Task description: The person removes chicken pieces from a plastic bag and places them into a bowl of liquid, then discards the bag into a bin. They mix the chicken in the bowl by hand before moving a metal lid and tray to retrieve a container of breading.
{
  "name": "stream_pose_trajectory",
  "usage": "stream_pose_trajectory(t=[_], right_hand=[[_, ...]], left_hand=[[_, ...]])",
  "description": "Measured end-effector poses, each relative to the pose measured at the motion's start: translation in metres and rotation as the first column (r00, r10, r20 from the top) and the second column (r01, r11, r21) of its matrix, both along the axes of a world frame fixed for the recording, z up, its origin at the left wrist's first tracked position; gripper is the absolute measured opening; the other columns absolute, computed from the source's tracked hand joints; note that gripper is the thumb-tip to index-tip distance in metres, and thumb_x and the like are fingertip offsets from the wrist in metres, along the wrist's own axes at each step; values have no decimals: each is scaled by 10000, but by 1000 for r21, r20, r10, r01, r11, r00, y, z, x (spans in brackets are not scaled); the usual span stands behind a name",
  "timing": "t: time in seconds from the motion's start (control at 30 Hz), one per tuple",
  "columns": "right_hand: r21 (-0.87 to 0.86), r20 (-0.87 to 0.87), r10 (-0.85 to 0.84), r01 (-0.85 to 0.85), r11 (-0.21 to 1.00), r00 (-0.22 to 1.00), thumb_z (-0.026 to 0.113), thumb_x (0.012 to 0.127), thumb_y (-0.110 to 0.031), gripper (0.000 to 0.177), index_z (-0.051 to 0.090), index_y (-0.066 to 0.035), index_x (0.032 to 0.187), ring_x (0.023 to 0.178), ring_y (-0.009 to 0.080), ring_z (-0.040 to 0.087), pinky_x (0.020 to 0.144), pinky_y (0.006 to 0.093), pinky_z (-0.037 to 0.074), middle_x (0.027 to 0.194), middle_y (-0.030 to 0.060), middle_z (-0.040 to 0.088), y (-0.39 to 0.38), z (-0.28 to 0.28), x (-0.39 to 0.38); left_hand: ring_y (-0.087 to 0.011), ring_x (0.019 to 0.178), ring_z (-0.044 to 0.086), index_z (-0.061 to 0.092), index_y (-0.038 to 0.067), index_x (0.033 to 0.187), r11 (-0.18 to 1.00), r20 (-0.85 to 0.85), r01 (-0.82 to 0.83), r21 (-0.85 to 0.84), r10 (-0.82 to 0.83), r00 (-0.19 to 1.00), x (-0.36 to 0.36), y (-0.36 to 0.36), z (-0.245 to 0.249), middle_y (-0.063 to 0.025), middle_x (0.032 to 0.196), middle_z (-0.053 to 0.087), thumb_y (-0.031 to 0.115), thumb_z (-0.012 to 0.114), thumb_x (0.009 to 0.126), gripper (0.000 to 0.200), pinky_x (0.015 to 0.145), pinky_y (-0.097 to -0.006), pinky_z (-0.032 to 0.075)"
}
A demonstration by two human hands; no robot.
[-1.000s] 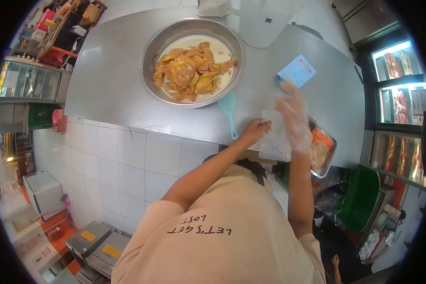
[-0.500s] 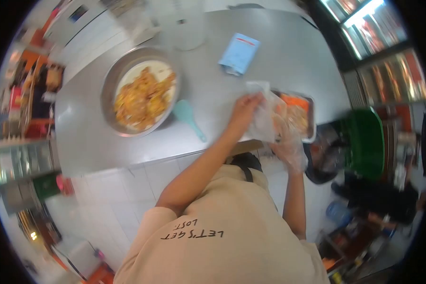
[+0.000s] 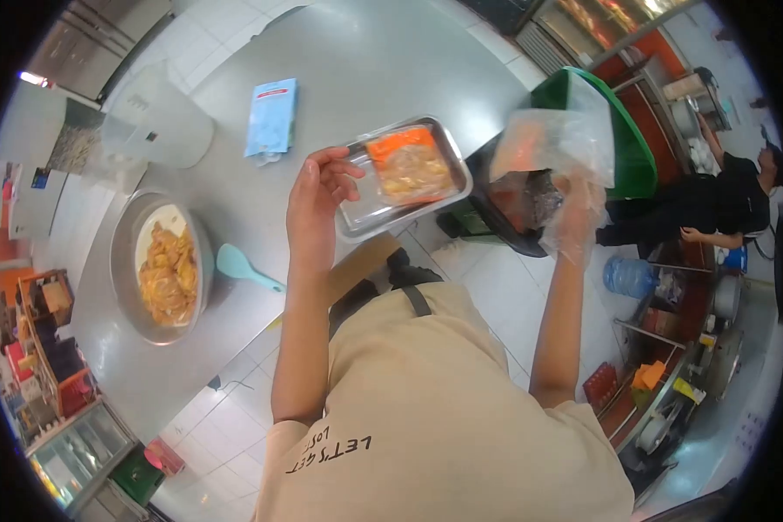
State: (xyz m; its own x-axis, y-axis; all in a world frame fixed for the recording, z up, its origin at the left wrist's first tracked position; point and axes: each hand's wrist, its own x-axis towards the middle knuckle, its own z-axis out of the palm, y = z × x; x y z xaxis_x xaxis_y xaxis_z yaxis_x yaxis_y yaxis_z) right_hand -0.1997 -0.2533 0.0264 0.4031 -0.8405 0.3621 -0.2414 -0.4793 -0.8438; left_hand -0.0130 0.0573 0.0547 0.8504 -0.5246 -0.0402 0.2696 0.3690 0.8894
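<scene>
My right hand [image 3: 576, 204], in a clear plastic glove, grips a see-through plastic bag [image 3: 535, 143] above the green bin [image 3: 631, 130]. The bag hangs with an orange tint showing through it. My left hand [image 3: 320, 187] is bare and holds nothing, its fingers loosely curled and apart. Just right of it lies a metal tray [image 3: 357, 230] at the table edge. In the tray rests a clear packet [image 3: 413, 165] of pale food with an orange band.
The steel table [image 3: 357, 61] carries a metal bowl [image 3: 123, 252] of yellowish meat pieces, a light-blue spoon [image 3: 244, 265], a blue packet [image 3: 272, 117] and a clear plastic jug [image 3: 170, 122]. A person in dark clothes [image 3: 713, 204] stands at the far right, beyond the bin.
My view has turned right. My right hand has carried the plastic bag from the tray to over the bin. My left hand has come off the bag and opened.
</scene>
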Motion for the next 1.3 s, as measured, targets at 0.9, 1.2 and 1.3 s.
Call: stream_pose_trajectory(t=[0.9,1.2,1.3], right_hand=[[6,-277,196,-202,979,941,630,804,-95,458,524,-14,1241,1036,275,583,896,362,465,1166,169,580,-4,-77,44],[145,-725,482,-575,805,492,718,703,-266,454,513,-18,1022,867,376,638,783,423,512,943,189,653,77,-74,116],[139,-784,410,-511,848,467,743,692,-290,580,441,-15,1105,871,372,641,779,432,515,937,220,644,81,-72,123]], left_hand=[[-287,1001,559,337,266,1339,630,400,735,-251,-623,672,-110,1,149,-42,902,664,584,447,899,554,886,-515,407],[-307,1145,527,203,159,1445,674,359,150,-723,182,915,-91,-48,139,-190,1226,566,706,417,838,845,965,-594,334],[-284,1148,521,423,43,1326,955,472,-295,26,248,846,-52,-3,47,-186,1276,537,358,504,923,519,994,-417,372]])
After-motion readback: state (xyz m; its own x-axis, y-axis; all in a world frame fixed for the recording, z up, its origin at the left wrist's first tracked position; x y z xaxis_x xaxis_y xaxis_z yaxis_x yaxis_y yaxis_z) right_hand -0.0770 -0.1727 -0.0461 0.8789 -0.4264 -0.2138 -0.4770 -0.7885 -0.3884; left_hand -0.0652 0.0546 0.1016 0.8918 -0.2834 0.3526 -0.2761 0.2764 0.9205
